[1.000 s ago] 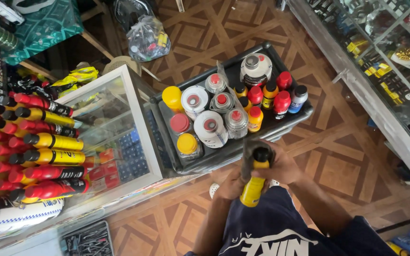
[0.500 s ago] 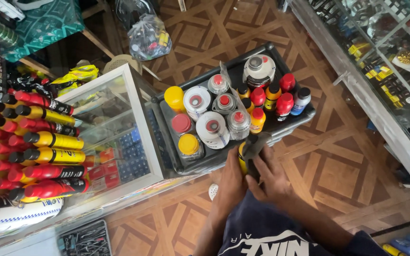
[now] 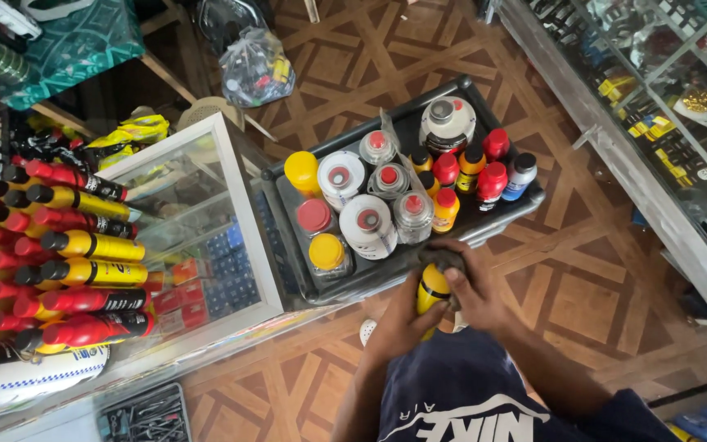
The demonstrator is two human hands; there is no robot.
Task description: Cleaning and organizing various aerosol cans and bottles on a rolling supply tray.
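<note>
Since a second ago, both hands are sitting closer to the black tray (image 3: pixel 484 223), the yellow bottle (image 3: pixel 432 288) now nearly touching its near edge. I am gripping that bottle low with my left hand (image 3: pixel 403 323), while my right hand (image 3: pixel 470 286) is closing around its dark cap. Beyond my hands, the tray is carrying spray cans and small bottles. To my left, a glass display case (image 3: pixel 206 229) is standing beside racked red and yellow bottles (image 3: pixel 67 245). Patterned brown floor tiles (image 3: pixel 583 303) are spreading underneath.
</note>
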